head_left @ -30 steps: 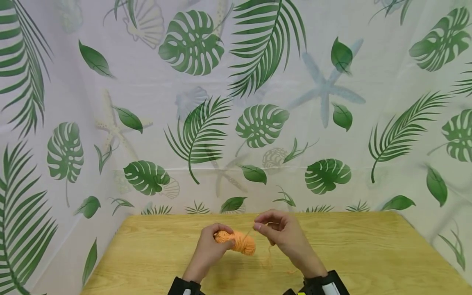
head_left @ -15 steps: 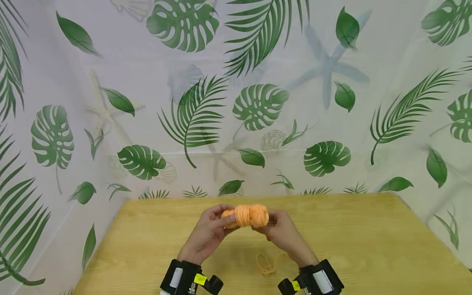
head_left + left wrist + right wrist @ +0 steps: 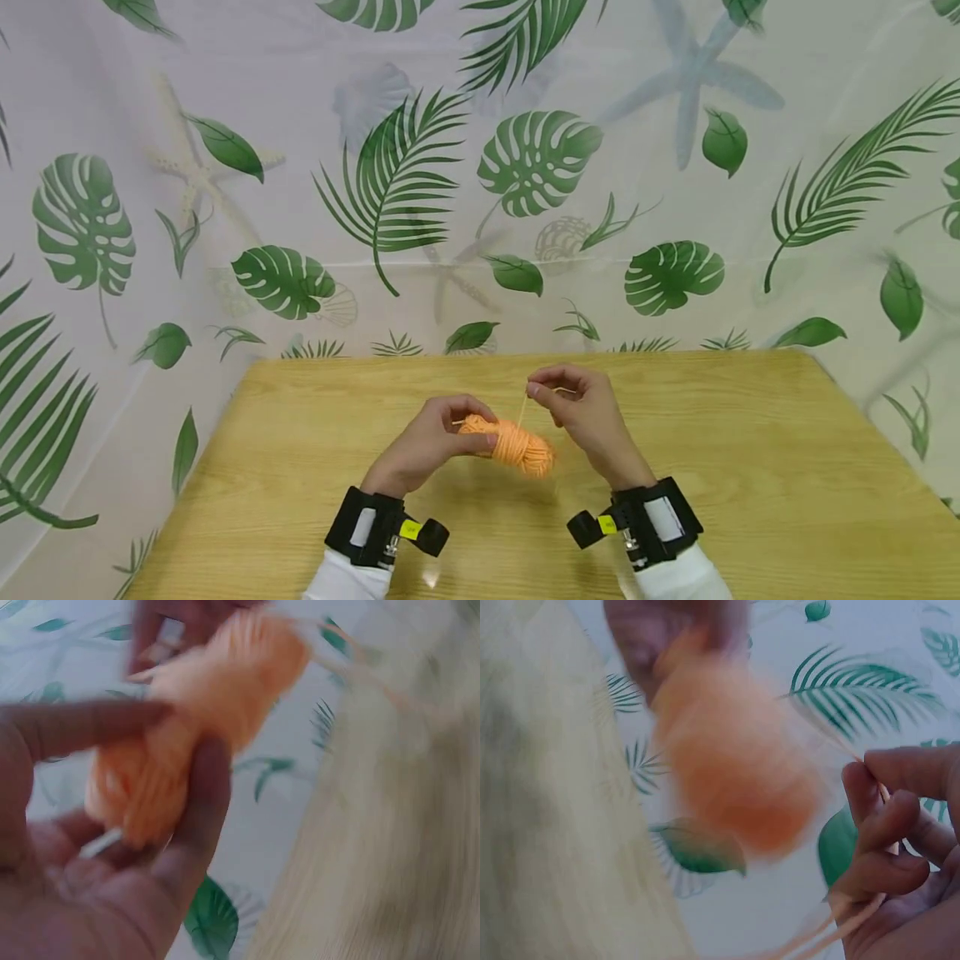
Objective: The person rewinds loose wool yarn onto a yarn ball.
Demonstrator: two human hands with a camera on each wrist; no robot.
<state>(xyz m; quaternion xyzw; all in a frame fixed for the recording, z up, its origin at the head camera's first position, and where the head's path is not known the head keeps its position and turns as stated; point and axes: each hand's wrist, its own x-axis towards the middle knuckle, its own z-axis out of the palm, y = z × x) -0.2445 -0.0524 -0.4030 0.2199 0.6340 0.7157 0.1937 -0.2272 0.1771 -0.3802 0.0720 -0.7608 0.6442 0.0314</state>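
Note:
An orange skein of yarn [image 3: 517, 446], wound round its middle, is held in the air over the table. My left hand [image 3: 431, 437] grips its left end between thumb and fingers; in the left wrist view the skein [image 3: 225, 682] slants up and away from that hand [image 3: 90, 847]. To the upper right, my right hand [image 3: 588, 417] pinches a strand of yarn [image 3: 522, 408] that runs taut down to the skein's middle. The right wrist view shows the strand [image 3: 832, 733] between thumb and forefinger of the right hand [image 3: 900, 832], with yarn also passing across the palm. The skein is blurred there.
A wooden-topped table [image 3: 300, 517] spreads under both hands. Behind it hangs a pale cloth [image 3: 570, 308] printed with green leaves, shells and starfish. Black straps with small cameras [image 3: 431, 537] sit on both wrists.
The right hand was pulling the strand, then went behind the skein's right end, and is now up again with the strand drawn out. The left hand keeps its hold, the skein tilting. The head view dipped.

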